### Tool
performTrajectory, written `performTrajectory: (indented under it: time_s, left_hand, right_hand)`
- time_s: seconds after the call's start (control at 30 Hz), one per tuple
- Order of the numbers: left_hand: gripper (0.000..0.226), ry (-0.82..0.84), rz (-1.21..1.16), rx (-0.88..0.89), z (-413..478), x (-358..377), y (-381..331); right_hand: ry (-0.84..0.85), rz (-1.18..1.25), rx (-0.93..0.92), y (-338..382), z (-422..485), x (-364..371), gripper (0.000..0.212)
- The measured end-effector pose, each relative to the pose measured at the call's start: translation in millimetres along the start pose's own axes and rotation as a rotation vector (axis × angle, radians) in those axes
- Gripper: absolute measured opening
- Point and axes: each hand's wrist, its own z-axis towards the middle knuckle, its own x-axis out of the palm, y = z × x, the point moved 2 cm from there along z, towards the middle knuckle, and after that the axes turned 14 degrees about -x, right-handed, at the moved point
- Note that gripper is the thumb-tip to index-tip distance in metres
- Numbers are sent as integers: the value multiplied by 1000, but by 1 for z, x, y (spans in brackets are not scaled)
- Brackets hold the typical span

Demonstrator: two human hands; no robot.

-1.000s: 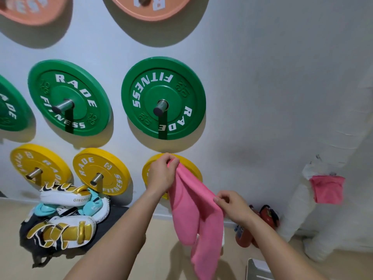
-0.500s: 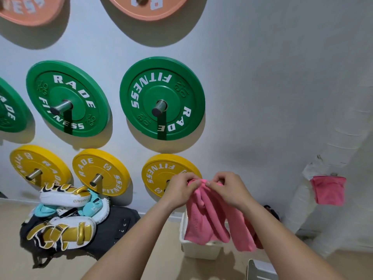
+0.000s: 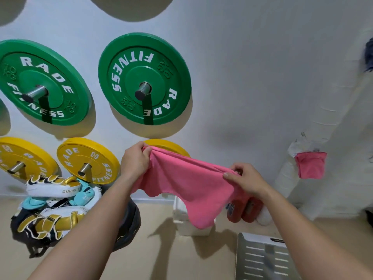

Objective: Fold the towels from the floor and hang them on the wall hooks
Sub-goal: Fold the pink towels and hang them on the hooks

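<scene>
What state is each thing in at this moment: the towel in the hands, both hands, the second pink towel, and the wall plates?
Pink towel: off the floor, stretched between both hands, lower edge hanging loose.
Left hand: closed on the towel's upper left edge.
Right hand: pinching the towel's upper right edge.
Second pink towel: folded, hanging at the wrapped white pipe.
Green plates: mounted on wall pegs.
Yellow plates: mounted on wall pegs.

A gym, seemingly: green weight plates (image 3: 144, 78) and yellow weight plates (image 3: 88, 160) hang on wall pegs above boxing pads (image 3: 52, 188).
</scene>
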Motion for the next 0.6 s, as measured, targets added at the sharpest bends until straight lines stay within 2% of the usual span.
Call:
performTrajectory:
  time_s: [0.27,0.43,0.6]
  left_hand:
    - [17,-19,-3,-88,-4,6,13]
    - [16,-15,18,-115,-9,9,17]
    - [21,47,31,-64,-27,21,27]
  right_hand:
    - [0,-65,100,-27,-20,-21,20]
    - [-92,-15,176,-31,-38,-26,19]
    - [-226,-15,338,-29,-51,-19,30]
